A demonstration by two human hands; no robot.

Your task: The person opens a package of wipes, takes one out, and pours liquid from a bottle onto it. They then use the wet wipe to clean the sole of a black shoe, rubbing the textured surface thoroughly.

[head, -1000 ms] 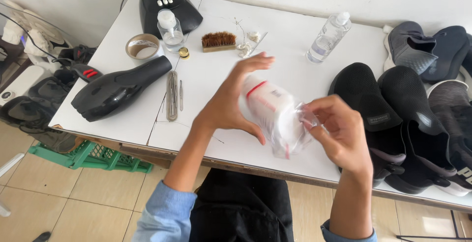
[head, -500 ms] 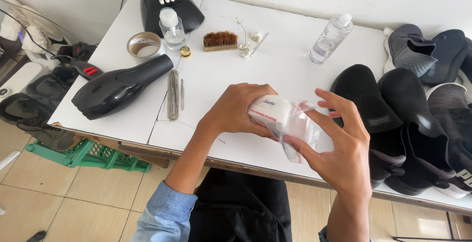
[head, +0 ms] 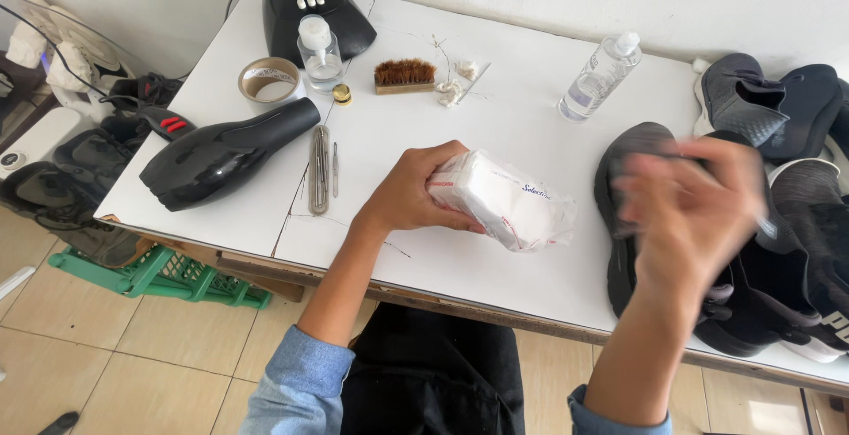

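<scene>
1. The left hand is wrapped around one end of the white soft pack and holds it tight, low over the white table
2. A moment ago both hands were on the pack. Now the right hand has let go and moved off to the right
3. The right hand is blurry, with fingers spread apart and nothing in it that I can see. It is up in front of the black shoes on the right side
4. So the pack is now held by one hand only, and its loose clear wrapper end sticks out to the right
5. The pack sits near the middle of the table, close to the near edge
6. To the left lie thin metal tools and a big black hair dryer
7. Farther away are a roll of tape, a small clear bottle, a brown brush and a tall clear bottle
8. A black stand sits at the far edge
9. More dark shoes are piled at the far right
10. A green crate is on the floor, down to the left
</scene>
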